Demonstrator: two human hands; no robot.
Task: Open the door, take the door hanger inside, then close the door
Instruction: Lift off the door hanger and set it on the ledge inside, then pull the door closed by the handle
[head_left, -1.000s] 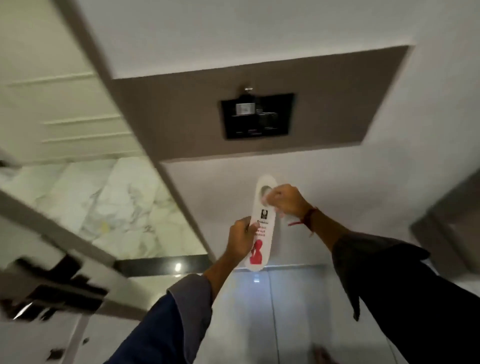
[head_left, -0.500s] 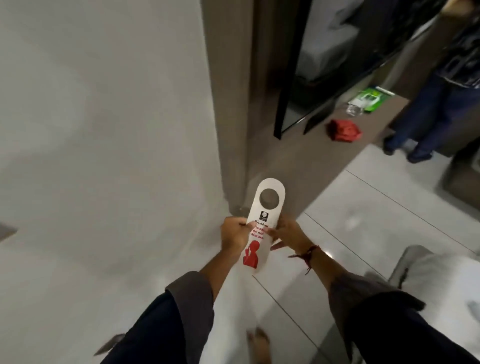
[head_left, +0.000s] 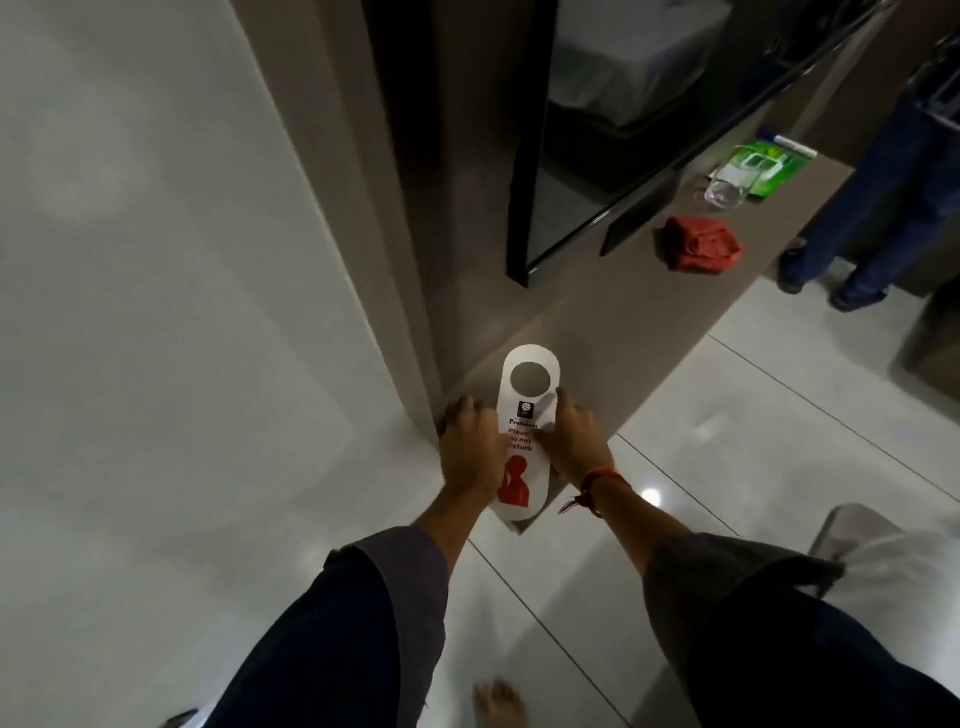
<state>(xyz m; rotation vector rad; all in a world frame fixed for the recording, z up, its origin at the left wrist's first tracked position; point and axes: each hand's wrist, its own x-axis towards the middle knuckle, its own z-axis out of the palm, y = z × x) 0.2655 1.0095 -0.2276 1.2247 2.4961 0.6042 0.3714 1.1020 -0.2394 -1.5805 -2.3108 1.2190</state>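
The door hanger (head_left: 527, 415) is a white card with a round hole at its top, red lettering and a red figure. I hold it upright in front of me with both hands. My left hand (head_left: 470, 449) grips its left edge at mid height. My right hand (head_left: 574, 441) pinches its right edge just below the hole; a red thread is tied round that wrist. The card hangs over the near end of a brown counter (head_left: 623, 322). No door is in view.
A pale wall (head_left: 182, 260) fills the left side, ending at a brown corner post. On the counter lie a red cloth (head_left: 698, 244), a glass (head_left: 722, 189) and a green packet (head_left: 756, 163). Another person's legs (head_left: 852, 223) stand at the far right. The floor is glossy white tile.
My view has swung from a wall with a switch panel down to the counter and floor. Both hands kept hold of the hanger, and my right hand slid down from the hole to the edge.
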